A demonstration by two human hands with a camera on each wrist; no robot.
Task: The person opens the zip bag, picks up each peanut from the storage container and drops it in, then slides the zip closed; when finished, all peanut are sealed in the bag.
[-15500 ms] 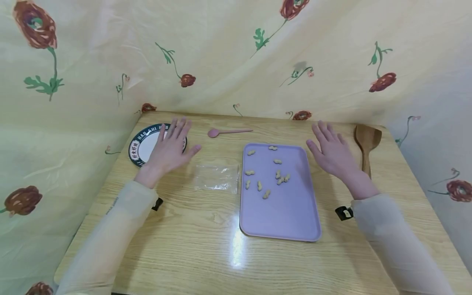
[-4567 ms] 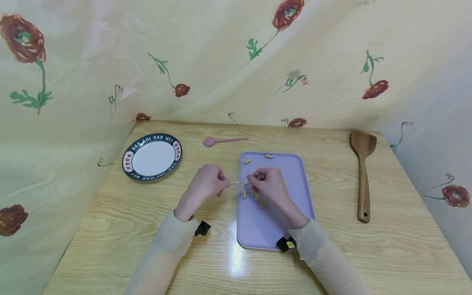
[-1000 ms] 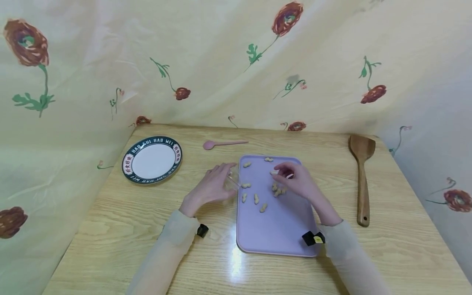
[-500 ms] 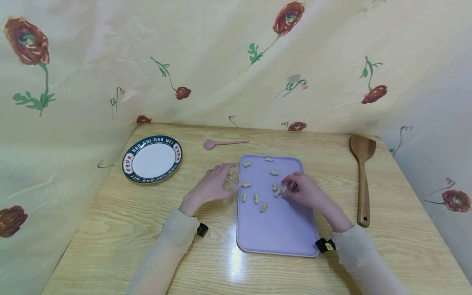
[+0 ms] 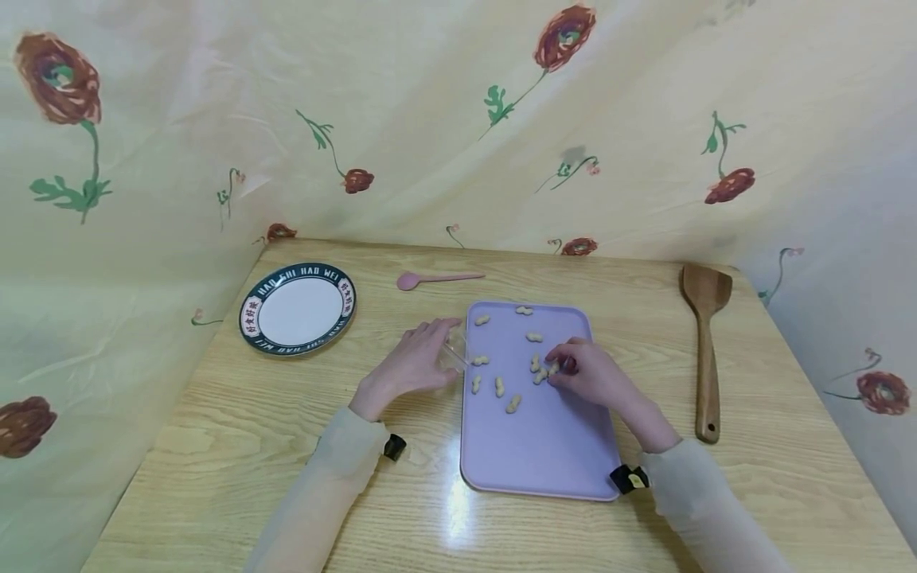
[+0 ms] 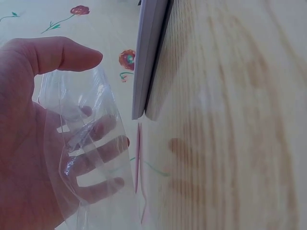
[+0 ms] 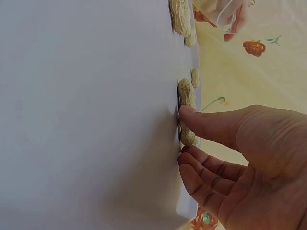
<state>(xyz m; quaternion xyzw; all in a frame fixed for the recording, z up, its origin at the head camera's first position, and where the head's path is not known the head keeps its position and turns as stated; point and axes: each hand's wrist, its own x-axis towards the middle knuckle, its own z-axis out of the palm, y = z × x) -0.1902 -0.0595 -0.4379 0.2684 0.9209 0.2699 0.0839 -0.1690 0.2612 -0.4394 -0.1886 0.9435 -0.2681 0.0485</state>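
My left hand [image 5: 408, 362] holds a clear plastic bag [image 6: 91, 139] by the tray's left edge. In the left wrist view the bag spans from the thumb to the curved fingers, which show through it. Several unshelled peanuts [image 5: 513, 403] lie scattered on the purple tray [image 5: 537, 454]. My right hand [image 5: 591, 374] is low over the tray, at a small cluster of them. Its thumb and fingertips lie on either side of a peanut [image 7: 187, 134] that still rests on the tray; the right wrist view shows the thumb touching it.
A white plate with a dark green lettered rim [image 5: 344, 306] is at the back left. Behind the tray lies a pink spoon [image 5: 440, 278]. On the right is a wooden spatula [image 5: 707, 350]. Flower-patterned cloth [image 5: 430, 119] hangs behind the table.
The bag lay flat on the table at first; my left hand now holds it up. Within the last second my right hand left a peanut farther back and came down to the cluster.
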